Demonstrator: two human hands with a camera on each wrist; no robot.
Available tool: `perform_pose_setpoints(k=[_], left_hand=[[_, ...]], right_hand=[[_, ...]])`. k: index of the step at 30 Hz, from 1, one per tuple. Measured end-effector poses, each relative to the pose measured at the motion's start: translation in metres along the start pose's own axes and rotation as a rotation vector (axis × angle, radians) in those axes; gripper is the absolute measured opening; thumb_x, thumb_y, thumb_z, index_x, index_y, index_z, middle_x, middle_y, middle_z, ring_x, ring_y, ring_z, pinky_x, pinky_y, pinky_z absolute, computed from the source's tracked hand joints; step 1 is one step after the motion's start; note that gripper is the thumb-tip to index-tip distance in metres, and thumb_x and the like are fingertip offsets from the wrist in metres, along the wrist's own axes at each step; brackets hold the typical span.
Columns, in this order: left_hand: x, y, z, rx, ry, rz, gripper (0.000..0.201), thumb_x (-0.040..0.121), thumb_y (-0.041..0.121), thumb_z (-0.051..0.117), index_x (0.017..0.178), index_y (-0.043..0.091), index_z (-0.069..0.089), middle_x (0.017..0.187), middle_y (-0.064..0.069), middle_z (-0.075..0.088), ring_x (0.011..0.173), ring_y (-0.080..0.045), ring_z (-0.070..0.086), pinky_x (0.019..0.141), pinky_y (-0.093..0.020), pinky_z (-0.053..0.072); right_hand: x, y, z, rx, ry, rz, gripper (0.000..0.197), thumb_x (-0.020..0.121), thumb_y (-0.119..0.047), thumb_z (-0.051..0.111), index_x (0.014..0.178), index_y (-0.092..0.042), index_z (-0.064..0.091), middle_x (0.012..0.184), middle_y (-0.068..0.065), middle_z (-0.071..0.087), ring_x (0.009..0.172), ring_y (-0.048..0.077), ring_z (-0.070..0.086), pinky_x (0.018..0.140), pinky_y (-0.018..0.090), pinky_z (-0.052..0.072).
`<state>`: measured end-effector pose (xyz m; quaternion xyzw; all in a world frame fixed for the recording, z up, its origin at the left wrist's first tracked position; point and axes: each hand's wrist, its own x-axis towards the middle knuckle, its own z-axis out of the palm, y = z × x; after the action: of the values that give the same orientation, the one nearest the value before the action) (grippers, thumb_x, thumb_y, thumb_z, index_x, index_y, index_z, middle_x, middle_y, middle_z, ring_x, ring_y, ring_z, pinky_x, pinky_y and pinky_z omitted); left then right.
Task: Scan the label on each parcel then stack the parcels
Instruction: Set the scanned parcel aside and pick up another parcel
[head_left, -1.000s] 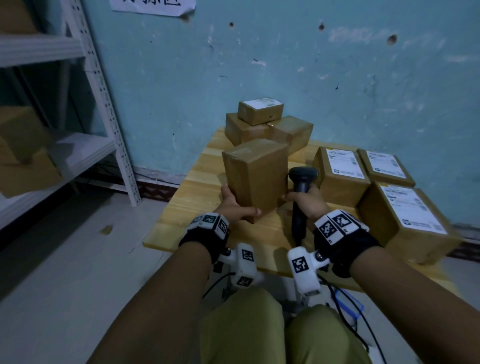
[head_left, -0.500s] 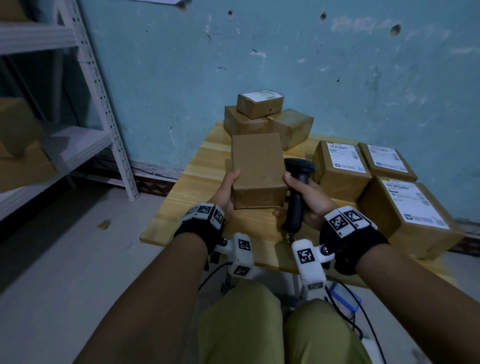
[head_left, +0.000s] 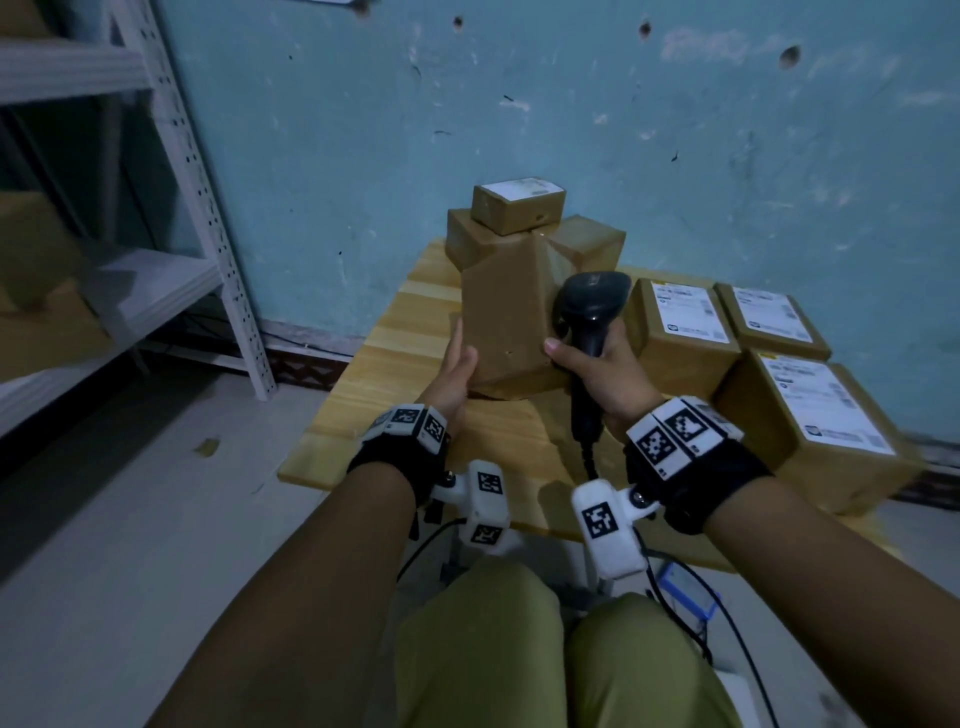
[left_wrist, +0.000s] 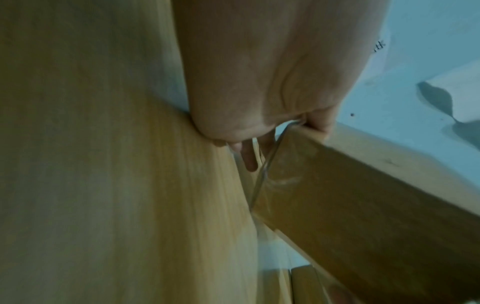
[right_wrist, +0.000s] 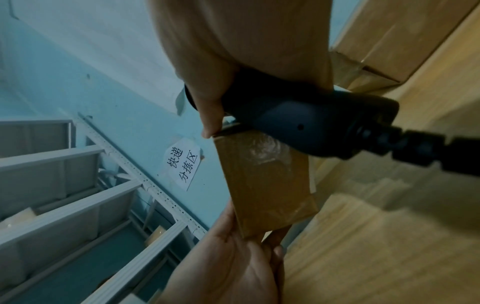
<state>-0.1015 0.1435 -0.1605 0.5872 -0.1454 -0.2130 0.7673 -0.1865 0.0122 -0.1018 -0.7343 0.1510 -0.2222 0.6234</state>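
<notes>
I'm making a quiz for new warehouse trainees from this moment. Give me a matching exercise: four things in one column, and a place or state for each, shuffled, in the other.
Things:
1. barcode scanner
2. plain brown parcel
3. small labelled parcel
4. three labelled parcels

Places or states:
A. on top of the stack by the wall
B. gripped in the right hand
C. on the table, labels up, right of the hands
D. tilted, held between both hands, left hand on its side

Pairs: 1-B, 2-D, 3-A, 4-C
</notes>
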Motion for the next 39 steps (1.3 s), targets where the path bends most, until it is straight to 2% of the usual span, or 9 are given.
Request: perform_pose_setpoints(k=[4,8,11,15,19,28,33,36,39], left_hand=[[0.008,-0.013,-0.005,0.192,-0.072,0.017,0.099,0.07,0.066,0.055,0.147,0.038,0.0,0.159,-0.006,0.006,0.145,-0.023,0.015,0.119,-0.047,0.015],[0.003,-0.005,-0.003,0.249,-0.061,0.055,0.06,0.098,0.023,0.039,0.148,0.031,0.007,0.158,-0.014,0.011,0.146,-0.028,0.014,0.119,-0.051,0.014],[-0.001,0.0,0.002,0.167,-0.007,-0.004,0.055,0.1,0.018,0.035,0.148,0.032,0.012,0.157,-0.012,0.015,0.144,-0.028,0.018,0.118,-0.049,0.017],[-0.007,0.01,0.014,0.026,0.086,-0.048,0.056,0.098,0.04,0.033,0.149,0.023,0.017,0.157,-0.005,0.016,0.145,-0.024,0.018,0.118,-0.042,0.02],[0.011,-0.01,0.008,0.0,0.122,-0.072,0.113,0.055,0.083,0.057,0.145,0.021,0.026,0.152,-0.008,0.03,0.137,-0.028,0.033,0.114,-0.049,0.029],[0.03,-0.025,0.0,0.145,0.084,-0.133,0.127,0.037,0.096,0.05,0.142,0.028,0.033,0.148,-0.004,0.038,0.134,-0.026,0.039,0.113,-0.05,0.029],[0.01,0.001,0.01,0.146,0.082,-0.179,0.135,0.036,0.099,0.042,0.147,0.024,0.026,0.151,-0.002,0.034,0.139,-0.023,0.033,0.116,-0.045,0.025],[-0.013,0.034,0.018,0.216,0.013,-0.283,0.099,0.073,0.085,0.031,0.143,0.015,0.033,0.139,0.004,0.042,0.131,-0.017,0.041,0.111,-0.029,0.026],[-0.02,0.048,0.018,0.201,-0.054,-0.353,0.091,0.083,0.076,0.023,0.141,0.008,0.04,0.141,-0.014,0.048,0.131,-0.028,0.045,0.115,-0.039,0.028]], right_hand=[[-0.002,-0.002,0.001,-0.188,-0.014,-0.029,0.093,0.057,-0.044,0.079,0.134,-0.011,0.038,0.135,0.011,0.04,0.129,0.028,0.039,0.109,0.046,0.036],[-0.007,0.002,0.0,-0.375,-0.006,-0.079,0.069,0.076,-0.007,0.073,0.133,-0.001,0.035,0.133,0.018,0.031,0.128,0.024,0.03,0.094,0.01,0.023],[-0.01,0.007,0.006,-0.433,0.0,-0.129,0.068,0.074,-0.004,0.074,0.13,-0.001,0.036,0.123,0.011,0.031,0.126,0.024,0.033,0.092,0.012,0.024],[-0.011,0.005,0.007,-0.511,-0.038,-0.158,0.065,0.073,-0.003,0.074,0.127,0.0,0.037,0.112,0.003,0.026,0.119,0.023,0.036,0.083,0.01,0.026],[-0.012,0.003,0.007,-0.598,-0.093,-0.189,0.067,0.073,-0.001,0.072,0.129,-0.001,0.036,0.122,0.013,0.032,0.105,0.011,0.029,0.078,0.008,0.024],[0.001,-0.009,0.001,-0.669,-0.139,-0.099,0.06,0.079,-0.001,0.065,0.131,-0.001,0.035,0.132,0.016,0.033,0.122,0.028,0.038,0.08,0.014,0.028],[0.001,-0.016,0.0,-0.678,-0.135,-0.069,0.059,0.079,-0.005,0.067,0.131,-0.002,0.039,0.133,0.014,0.035,0.121,0.028,0.042,0.079,0.014,0.029],[-0.002,-0.019,0.0,-0.696,-0.156,-0.058,0.056,0.079,-0.005,0.067,0.129,-0.001,0.041,0.132,0.014,0.035,0.119,0.027,0.042,0.073,0.01,0.027],[-0.004,-0.02,-0.002,-0.731,-0.191,-0.066,0.053,0.08,-0.006,0.066,0.126,0.001,0.042,0.132,0.015,0.034,0.117,0.027,0.042,0.069,0.01,0.025]])
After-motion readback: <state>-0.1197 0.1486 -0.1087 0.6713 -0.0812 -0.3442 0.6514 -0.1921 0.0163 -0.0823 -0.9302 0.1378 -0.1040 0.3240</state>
